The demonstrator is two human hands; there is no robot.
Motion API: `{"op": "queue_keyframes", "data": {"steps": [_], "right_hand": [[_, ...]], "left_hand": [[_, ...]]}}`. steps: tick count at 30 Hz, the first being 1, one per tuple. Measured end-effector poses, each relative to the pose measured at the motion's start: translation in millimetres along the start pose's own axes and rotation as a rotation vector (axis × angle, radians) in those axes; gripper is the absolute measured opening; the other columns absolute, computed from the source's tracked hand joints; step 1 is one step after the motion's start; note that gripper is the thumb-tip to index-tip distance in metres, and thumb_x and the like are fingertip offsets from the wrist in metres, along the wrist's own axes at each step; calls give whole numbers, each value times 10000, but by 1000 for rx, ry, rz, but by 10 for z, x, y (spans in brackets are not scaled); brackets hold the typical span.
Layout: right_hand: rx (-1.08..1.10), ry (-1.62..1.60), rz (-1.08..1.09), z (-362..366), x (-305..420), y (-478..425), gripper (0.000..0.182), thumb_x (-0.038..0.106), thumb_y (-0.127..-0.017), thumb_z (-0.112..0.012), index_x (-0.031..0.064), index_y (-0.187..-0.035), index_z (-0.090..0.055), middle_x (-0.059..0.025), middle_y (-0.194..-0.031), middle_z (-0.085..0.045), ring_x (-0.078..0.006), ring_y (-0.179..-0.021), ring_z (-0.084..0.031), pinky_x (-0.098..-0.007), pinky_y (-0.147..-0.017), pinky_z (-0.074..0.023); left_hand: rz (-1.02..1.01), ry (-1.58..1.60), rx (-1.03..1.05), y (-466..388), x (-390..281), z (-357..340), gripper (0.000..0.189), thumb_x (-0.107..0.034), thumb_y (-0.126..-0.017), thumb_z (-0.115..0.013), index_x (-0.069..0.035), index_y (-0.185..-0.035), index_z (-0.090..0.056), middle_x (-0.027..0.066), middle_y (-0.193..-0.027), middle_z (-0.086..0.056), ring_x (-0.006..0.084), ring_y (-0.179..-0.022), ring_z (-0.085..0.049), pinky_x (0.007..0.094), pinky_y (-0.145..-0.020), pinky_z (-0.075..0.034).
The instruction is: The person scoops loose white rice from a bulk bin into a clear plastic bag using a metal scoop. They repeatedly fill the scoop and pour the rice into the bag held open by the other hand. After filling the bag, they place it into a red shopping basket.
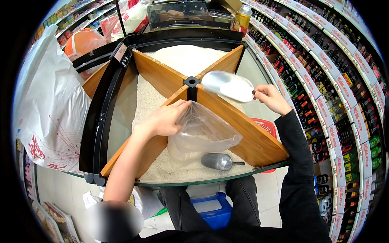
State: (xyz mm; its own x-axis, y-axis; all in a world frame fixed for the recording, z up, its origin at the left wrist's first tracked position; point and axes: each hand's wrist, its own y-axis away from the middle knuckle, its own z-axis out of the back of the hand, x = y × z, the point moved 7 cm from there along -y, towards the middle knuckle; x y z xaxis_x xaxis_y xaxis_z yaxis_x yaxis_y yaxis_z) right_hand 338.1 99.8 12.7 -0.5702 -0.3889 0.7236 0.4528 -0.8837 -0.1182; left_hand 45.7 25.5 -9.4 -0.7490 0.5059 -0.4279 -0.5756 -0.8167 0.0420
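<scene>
My right hand (271,96) grips a metal scoop (212,80) by its handle end. The scoop carries a heap of white rice-like grain (235,90) and hovers over the right compartment, beside the bin's central post (191,82). With my left hand (162,120) I pinch the rim of a clear plastic bag (206,129). The bag hangs in the near compartment with its mouth spread towards the right. Below it lies pale grain (161,173), and on that rests a second, grey metal scoop (220,161), its handle pointing right.
Wooden dividers (243,127) part the grain bin; more white grain (188,57) fills the far compartment. A large white plastic bag (54,106) stands left. Bottle shelves (322,91) curve along the right. A red basket (264,126) and a blue box (214,212) are lower down.
</scene>
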Motion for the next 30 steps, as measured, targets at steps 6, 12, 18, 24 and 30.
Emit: {"op": "queue_keyframes", "data": {"steps": [6,12,18,24,30], "right_hand": [[106,246,222,-281,688,109,143,115,-833,-620,-24,-800,-626,-101,-610,-584,-131,-568,-567,-275,-578,-471],[22,600,416,-689,906,205,150,211,-792,-709,75,-769,-649,-101,-693,-647,-271,-635,-625,-347,-551,-483],[-236,606,615,-513,1041,223,119,130,-712,-738,90,-764,-639,-20,-651,-589,-175,-602,-576,-305,-508,-455],[-557,683,234,222,605,167,110,198,-795,-672,98,-822,-636,-82,-612,-578,-239,-566,-606,-370,-516,-482],[-59,897,-115,-100,-635,-79,251,288,-826,-660,41,-867,-663,-197,-794,-670,-372,-780,-659,-469,-698,-527]], "left_hand": [[0,38,-1,10,8,15,743,-48,-668,-567,33,-1376,-357,193,-1331,-465,360,-1196,-494,392,-1011,-422],[-40,21,-12,0,-6,1,748,-48,-669,-572,31,-1379,-351,185,-1344,-454,356,-1216,-478,386,-1011,-419],[10,8,6,13,11,12,763,-29,-658,-561,14,-1391,-352,183,-1350,-455,354,-1210,-489,384,-1008,-424],[23,-14,6,8,-2,21,777,-15,-654,-553,1,-1405,-351,170,-1354,-460,340,-1195,-510,377,-995,-438],[-12,-13,15,-15,-55,-3,743,-21,-663,-542,-29,-1391,-396,158,-1361,-458,331,-1180,-521,388,-993,-440]]}}
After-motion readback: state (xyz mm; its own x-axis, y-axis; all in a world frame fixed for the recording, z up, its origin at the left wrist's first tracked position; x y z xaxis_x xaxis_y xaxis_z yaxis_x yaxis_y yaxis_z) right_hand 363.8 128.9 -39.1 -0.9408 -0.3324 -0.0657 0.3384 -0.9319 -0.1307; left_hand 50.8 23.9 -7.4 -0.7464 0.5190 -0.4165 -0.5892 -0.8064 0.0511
